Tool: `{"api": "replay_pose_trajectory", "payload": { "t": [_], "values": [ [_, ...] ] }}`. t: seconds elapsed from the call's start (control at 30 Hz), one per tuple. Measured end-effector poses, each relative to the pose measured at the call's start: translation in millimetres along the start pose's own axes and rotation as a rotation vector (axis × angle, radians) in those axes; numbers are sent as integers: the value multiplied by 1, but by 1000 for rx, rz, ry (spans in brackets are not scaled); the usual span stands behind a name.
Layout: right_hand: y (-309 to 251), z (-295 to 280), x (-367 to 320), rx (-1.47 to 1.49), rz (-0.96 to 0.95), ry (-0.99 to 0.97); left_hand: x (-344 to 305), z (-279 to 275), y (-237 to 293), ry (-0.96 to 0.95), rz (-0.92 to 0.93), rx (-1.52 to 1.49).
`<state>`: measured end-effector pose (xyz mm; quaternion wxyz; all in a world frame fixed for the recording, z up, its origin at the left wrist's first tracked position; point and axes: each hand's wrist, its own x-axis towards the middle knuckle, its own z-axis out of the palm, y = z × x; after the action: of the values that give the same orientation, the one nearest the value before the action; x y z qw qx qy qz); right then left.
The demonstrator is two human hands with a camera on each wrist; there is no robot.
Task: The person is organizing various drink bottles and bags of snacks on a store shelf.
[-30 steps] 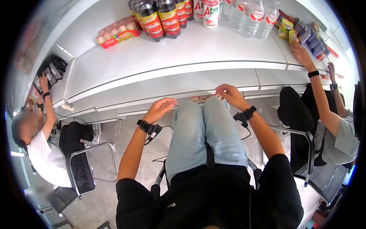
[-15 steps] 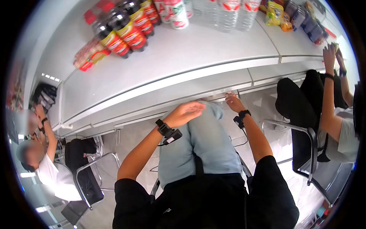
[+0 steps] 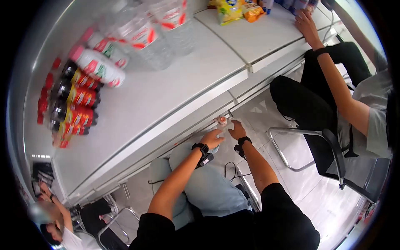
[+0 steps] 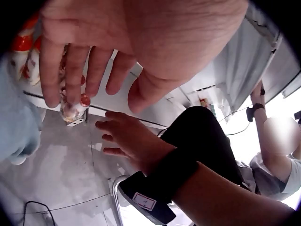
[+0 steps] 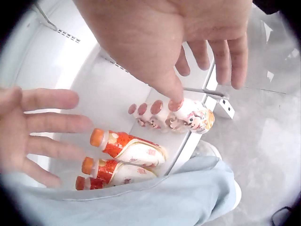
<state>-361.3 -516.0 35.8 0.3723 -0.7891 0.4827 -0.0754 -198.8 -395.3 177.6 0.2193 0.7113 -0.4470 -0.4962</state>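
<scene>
Both hands reach down beside the knees toward a low shelf under the main one. My left hand (image 3: 213,138) has its fingers spread and nothing in them. My right hand (image 5: 174,33), fingers loosely extended, is held over a row of small white bottles (image 5: 190,120) with reddish caps; its thumb overlaps the nearest cap in the right wrist view. The front bottle (image 3: 222,121) stands at the shelf's front edge, between the two hands. Several orange-capped bottles (image 5: 138,153) with white labels stand beside that row, partly behind the trouser leg.
The upper shelf (image 3: 166,100) carries dark drink bottles (image 3: 77,93), white bottles with pink caps (image 3: 98,64), clear water bottles (image 3: 143,39) and snack bags (image 3: 229,10). A metal bracket (image 5: 225,106) sticks out at the lower shelf's edge. Other people sit at both sides; a chair (image 3: 333,154) is at right.
The head view has turned to the right. Both hands have moved from over the knees to the lower shelf's small bottles, and now lie close together. Neither has taken hold of anything.
</scene>
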Motion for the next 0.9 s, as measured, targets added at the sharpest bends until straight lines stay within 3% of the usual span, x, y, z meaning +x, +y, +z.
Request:
{"api": "replay_pose_trajectory", "payload": {
  "t": [0.13, 0.2, 0.27, 0.37, 0.43, 0.53, 0.57, 0.67, 0.7, 0.8, 0.9],
  "values": [
    [-19, -1, 3, 58, 62, -47, 15, 15, -17, 23, -48, -53],
    [-29, 10, 11, 61, 104, -56, 15, 23, -24, 51, 19, -72],
    [-53, 12, 12, 13, 133, 46, 9, 19, -30, 20, 1, -93],
    [-60, 40, 18, 4, -47, 203, 1, 7, -7, -58, -159, -202],
    [-68, 64, 19, -1, -204, 215, -8, 1, -9, -71, -123, -231],
    [-86, 97, 23, -9, -189, 48, -24, -12, 6, -62, -150, -203],
    [-87, 108, 27, 21, -246, 94, -31, -16, 10, -51, -178, -185],
    [-93, 122, 39, -70, -209, -101, -37, -17, -21, 0, -121, -308],
    [-97, 124, 48, -169, -138, -292, -42, -19, -22, -8, -119, -319],
    [-95, 138, 57, 22, -296, -53, -50, -24, -21, -18, -110, -364],
    [-98, 154, 68, 125, -325, 51, -58, -22, -24, -29, -126, -421]
  ]
}}
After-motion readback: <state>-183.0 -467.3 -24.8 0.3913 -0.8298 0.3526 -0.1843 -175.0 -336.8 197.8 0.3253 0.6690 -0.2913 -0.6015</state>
